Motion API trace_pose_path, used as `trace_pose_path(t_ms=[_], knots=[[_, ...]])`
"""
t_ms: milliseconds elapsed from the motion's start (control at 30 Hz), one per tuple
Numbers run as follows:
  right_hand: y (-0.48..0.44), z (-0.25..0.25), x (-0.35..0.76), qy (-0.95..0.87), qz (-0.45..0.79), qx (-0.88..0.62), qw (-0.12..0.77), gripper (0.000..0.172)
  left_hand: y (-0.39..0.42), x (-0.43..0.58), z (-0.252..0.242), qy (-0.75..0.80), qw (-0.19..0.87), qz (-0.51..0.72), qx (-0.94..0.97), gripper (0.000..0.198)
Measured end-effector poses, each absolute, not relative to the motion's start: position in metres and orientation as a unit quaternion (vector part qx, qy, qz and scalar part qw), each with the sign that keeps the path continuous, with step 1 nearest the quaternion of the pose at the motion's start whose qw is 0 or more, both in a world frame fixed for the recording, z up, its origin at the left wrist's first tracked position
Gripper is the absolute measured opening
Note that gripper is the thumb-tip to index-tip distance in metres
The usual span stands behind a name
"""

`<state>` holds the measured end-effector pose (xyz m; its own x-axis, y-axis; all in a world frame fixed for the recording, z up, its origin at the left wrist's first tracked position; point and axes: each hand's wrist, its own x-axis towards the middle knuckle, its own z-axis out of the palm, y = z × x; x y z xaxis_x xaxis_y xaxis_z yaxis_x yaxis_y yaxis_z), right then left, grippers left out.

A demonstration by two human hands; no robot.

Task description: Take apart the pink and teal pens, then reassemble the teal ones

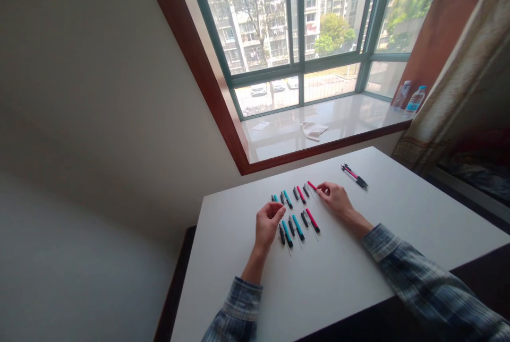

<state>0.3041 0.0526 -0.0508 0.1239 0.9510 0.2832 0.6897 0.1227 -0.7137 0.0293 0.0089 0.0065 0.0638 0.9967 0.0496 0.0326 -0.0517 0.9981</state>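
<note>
Slim pens (pixel 298 227), red, teal, black, lying parallel

windowsill (pixel 350 119) | two plastic bottles (pixel 416 100) | crumpled white cloth (pixel 314 130) | beige curtain (pixel 470 66)

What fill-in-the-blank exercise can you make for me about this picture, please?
The right hand touches a pen with a ____ barrel.
The table is ____ in colour.
Two bottles stand on the window ____.
Missing words: red; white; sill.
</note>
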Motion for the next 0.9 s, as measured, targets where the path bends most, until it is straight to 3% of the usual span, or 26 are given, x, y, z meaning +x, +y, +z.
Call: trace_pose_path(t_ms=[900], knots=[[0.042, -0.042, 0.293, -0.657, 0.184, -0.635, 0.364, 0.022, 0.012, 0.029, 0.002, 0.484, 0.482, 0.472, 0.558, 0.031]])
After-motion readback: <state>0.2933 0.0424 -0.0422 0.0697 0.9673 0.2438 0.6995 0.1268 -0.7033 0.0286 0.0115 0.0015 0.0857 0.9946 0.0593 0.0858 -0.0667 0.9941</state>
